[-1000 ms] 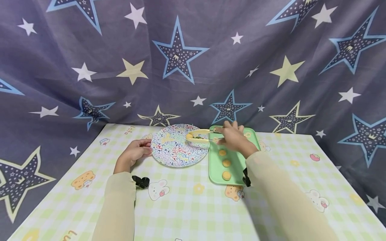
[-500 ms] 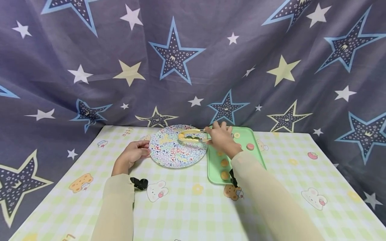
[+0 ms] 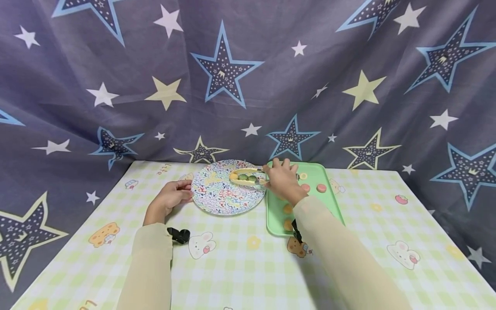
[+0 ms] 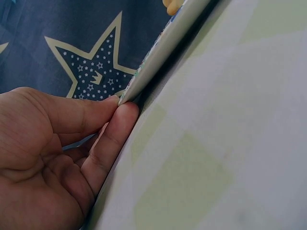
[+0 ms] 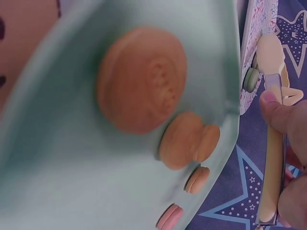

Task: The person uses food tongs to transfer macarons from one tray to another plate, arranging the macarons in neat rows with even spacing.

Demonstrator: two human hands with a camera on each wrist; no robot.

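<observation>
My left hand [image 3: 169, 199] pinches the left rim of a round, multicoloured speckled plate [image 3: 228, 204]. In the left wrist view, thumb and finger [image 4: 112, 124] meet at the plate's edge [image 4: 165, 55]. My right hand [image 3: 284, 178] grips a pair of cream-coloured tongs [image 3: 244, 182], which reach left over the plate. At the tongs' tips is a yellow-orange macaron [image 3: 233, 176]. Two green macarons [image 3: 242, 177] lie between the tong arms in the head view. The right wrist view shows one green macaron [image 5: 251, 80] beside the tongs, on the plate.
A green tray [image 3: 274, 215] stands right of the plate, under my right forearm. It holds yellow-orange macarons [image 3: 288, 209], pink macarons [image 3: 321, 188] and a pale ring-shaped piece [image 3: 303, 176]. A star-patterned curtain [image 3: 162, 56] hangs behind the checked tablecloth [image 3: 217, 280].
My right hand has moved left with the tongs and the yellow-orange macaron, farther over the plate. The pink macarons on the tray have come into view. My left hand stays at the rim.
</observation>
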